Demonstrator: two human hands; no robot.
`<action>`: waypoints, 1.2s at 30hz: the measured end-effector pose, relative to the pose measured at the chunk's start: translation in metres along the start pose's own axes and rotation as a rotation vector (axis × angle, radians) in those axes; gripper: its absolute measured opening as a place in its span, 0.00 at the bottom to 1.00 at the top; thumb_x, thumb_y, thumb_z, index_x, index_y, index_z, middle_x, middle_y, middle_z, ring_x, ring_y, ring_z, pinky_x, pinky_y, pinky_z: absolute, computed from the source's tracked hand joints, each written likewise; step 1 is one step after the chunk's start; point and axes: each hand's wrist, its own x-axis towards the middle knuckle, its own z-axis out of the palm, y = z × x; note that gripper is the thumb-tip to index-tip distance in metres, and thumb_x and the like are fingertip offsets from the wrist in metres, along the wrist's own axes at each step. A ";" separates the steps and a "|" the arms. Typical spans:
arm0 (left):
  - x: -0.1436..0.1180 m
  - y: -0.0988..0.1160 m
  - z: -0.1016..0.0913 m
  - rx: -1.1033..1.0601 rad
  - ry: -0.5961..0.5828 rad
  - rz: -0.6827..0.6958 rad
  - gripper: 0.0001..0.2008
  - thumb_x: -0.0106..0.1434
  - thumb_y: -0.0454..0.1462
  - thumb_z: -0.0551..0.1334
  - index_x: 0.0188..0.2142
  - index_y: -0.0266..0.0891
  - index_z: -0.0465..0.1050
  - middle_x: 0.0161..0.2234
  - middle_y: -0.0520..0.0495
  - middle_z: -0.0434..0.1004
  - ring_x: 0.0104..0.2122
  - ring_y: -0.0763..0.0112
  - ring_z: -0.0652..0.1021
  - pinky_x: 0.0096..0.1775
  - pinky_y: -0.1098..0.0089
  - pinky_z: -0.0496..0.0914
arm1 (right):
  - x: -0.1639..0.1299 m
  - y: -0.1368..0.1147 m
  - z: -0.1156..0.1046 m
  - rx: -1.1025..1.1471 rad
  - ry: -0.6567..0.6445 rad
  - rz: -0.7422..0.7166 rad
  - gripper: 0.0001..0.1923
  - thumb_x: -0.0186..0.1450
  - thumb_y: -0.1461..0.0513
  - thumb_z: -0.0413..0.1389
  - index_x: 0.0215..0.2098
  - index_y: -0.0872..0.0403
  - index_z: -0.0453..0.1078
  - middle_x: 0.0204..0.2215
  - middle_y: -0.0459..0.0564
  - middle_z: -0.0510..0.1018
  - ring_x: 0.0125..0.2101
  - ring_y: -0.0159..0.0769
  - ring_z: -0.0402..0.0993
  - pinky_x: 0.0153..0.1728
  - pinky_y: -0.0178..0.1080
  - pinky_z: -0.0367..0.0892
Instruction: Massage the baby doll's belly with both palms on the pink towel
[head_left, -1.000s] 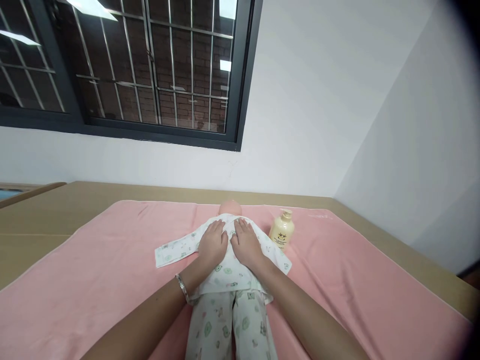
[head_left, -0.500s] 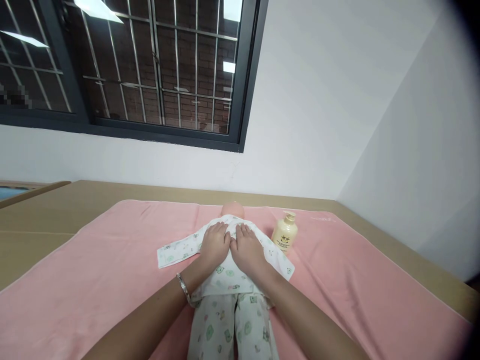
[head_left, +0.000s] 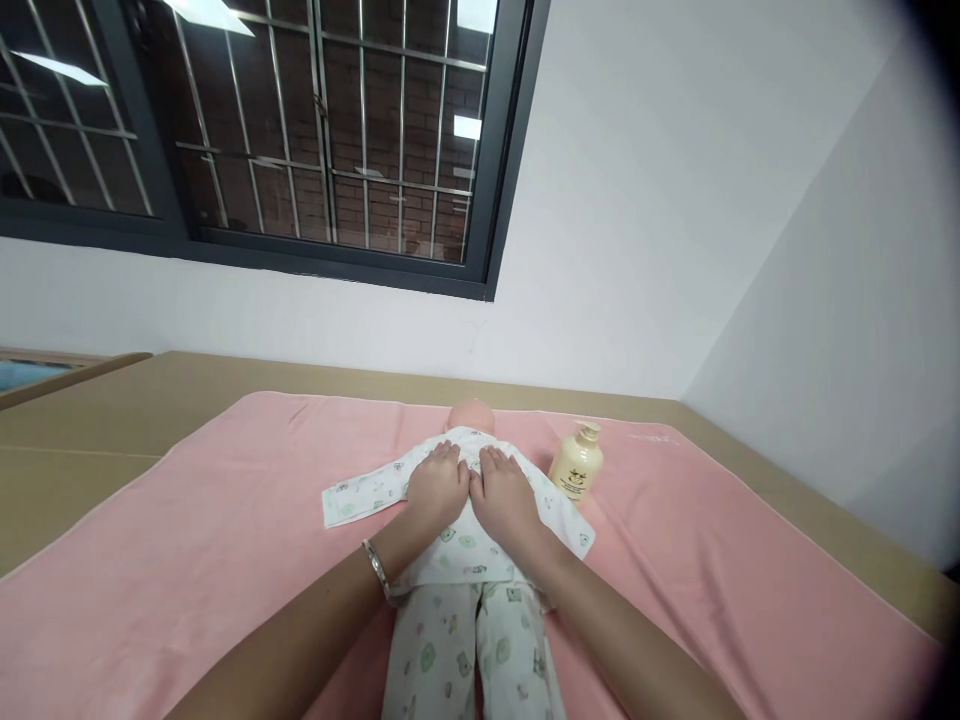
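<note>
A baby doll [head_left: 472, 414] lies on a pink blanket, dressed in a white patterned long-sleeved top [head_left: 465, 550] and matching trousers [head_left: 435, 650]. My left hand [head_left: 437, 487] rests flat on the upper part of the top, fingers stretched toward the doll's head. Beside it, my right hand [head_left: 504, 492] lies flat in the same way, the two thumbs close together. Neither hand grips anything. One sleeve [head_left: 360, 497] spreads out to the left, the other slants down to the right. My hands and forearms cover part of the chest.
The pink blanket [head_left: 225, 520] covers much of a tan tabletop [head_left: 90, 420]. A cream pump bottle [head_left: 577, 462] stands right of the doll. Behind are a white wall [head_left: 600, 250] and a barred, dark-framed window [head_left: 330, 140]. A bracelet [head_left: 376, 568] circles my left wrist.
The whole view has shifted slightly, with the scene a little further right and up. Both hands stay flat on the doll's chest.
</note>
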 end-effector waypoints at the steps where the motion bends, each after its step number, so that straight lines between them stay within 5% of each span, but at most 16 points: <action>1: 0.002 -0.003 0.002 -0.010 -0.015 -0.003 0.21 0.68 0.36 0.48 0.54 0.27 0.68 0.58 0.32 0.69 0.60 0.55 0.68 0.60 0.58 0.61 | -0.004 -0.004 -0.001 -0.037 -0.002 -0.008 0.26 0.71 0.60 0.40 0.61 0.66 0.62 0.59 0.63 0.67 0.61 0.47 0.60 0.63 0.48 0.49; 7: 0.008 -0.017 0.020 -0.151 0.024 -0.005 0.24 0.67 0.37 0.49 0.59 0.27 0.64 0.62 0.35 0.64 0.63 0.56 0.62 0.65 0.55 0.54 | -0.020 -0.019 -0.007 -0.170 -0.033 -0.107 0.27 0.70 0.60 0.44 0.62 0.68 0.60 0.59 0.67 0.66 0.60 0.51 0.61 0.63 0.51 0.50; 17: 0.004 -0.013 0.020 -0.235 0.112 0.005 0.22 0.67 0.38 0.51 0.57 0.30 0.67 0.59 0.37 0.68 0.62 0.56 0.65 0.64 0.53 0.57 | 0.010 0.014 0.006 0.075 0.003 -0.018 0.26 0.70 0.58 0.44 0.64 0.60 0.59 0.64 0.59 0.60 0.65 0.46 0.53 0.65 0.49 0.45; 25: 0.004 -0.014 0.020 -0.242 0.112 0.005 0.22 0.66 0.37 0.51 0.56 0.31 0.67 0.59 0.36 0.68 0.61 0.55 0.65 0.63 0.51 0.58 | 0.007 0.014 0.010 0.123 0.008 -0.016 0.27 0.70 0.58 0.43 0.64 0.62 0.59 0.64 0.59 0.58 0.65 0.46 0.51 0.66 0.50 0.43; 36: -0.004 0.005 0.004 0.100 0.120 0.065 0.19 0.68 0.34 0.47 0.48 0.30 0.73 0.48 0.34 0.77 0.52 0.56 0.75 0.56 0.57 0.66 | 0.017 0.026 0.009 0.131 -0.088 -0.062 0.30 0.69 0.56 0.44 0.67 0.60 0.54 0.67 0.58 0.53 0.68 0.44 0.43 0.66 0.50 0.40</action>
